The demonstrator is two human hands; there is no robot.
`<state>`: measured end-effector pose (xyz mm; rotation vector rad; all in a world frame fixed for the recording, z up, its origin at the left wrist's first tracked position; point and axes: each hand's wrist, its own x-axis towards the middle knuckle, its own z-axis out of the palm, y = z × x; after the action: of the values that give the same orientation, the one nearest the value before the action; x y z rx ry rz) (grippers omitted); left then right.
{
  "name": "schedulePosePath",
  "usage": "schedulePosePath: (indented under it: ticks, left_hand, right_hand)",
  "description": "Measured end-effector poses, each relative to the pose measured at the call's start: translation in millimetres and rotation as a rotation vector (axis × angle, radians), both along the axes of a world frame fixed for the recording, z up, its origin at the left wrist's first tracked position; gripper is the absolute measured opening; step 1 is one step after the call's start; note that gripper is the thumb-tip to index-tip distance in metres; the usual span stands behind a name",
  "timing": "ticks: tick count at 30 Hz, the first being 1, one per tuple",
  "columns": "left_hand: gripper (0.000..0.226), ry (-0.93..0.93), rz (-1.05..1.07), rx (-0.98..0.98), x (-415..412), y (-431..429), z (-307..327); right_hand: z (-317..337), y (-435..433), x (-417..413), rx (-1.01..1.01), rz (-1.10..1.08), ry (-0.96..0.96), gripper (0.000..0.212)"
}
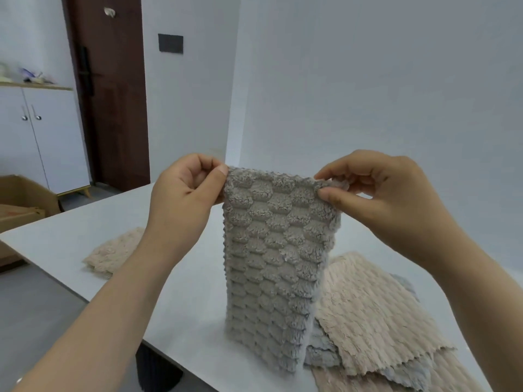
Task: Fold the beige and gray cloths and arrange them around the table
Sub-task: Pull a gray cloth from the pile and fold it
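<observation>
Both forearms reached in from the near edge of the table [70, 239]. The left hand [184, 190] and the right hand [382, 193] each pinched a top corner of the gray cloth [271, 264] between thumb and forefinger, and the other fingers were curled loosely behind. The cloth hung upright between them as a long panel. Its lower end came down to the surface close to the near edge, just beside the loose pile of beige cloths [373, 315], which lay by that edge further right with some gray fabric [319, 352] showing under it. One folded beige cloth [113, 256] lay well apart, near the left corner.

The grips were shallow, only fingertips on a thick, fluffy hem. If either pinch slackened, that corner would likely drop and the panel would skew, so the next fold would land crooked. The bottom end also sat close to the ragged border of the pile. Laying the cloth down carelessly could drag that border or catch it into the fold. With so little table between the cloth and the near edge, a slack lowering might let it slide off.
</observation>
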<state>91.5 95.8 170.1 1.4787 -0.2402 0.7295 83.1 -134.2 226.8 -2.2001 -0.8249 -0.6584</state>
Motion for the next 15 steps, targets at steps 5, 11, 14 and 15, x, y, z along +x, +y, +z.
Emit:
schedulePosePath:
  ticks: [5, 11, 14, 15]
  left_hand:
    - [0.011, -0.049, 0.048, 0.011, -7, 1, 4]
    - [0.01, -0.067, 0.044, 0.056, -9, 2, 3]
    - [0.009, -0.07, 0.044, 0.131, -11, -4, 0]
    - [0.008, -0.065, 0.033, 0.163, -13, -7, -1]
  right_hand:
    - [2, 4, -3, 0.066, 0.006, 0.039, 0.023]
    - [0, 0, -9, 0.073, 0.029, 0.264, 0.038]
    - [-6, 0, -13, -0.058, -0.006, 0.343, 0.044]
    - [-8, 2, -14, -0.072, -0.008, 0.344, 0.045]
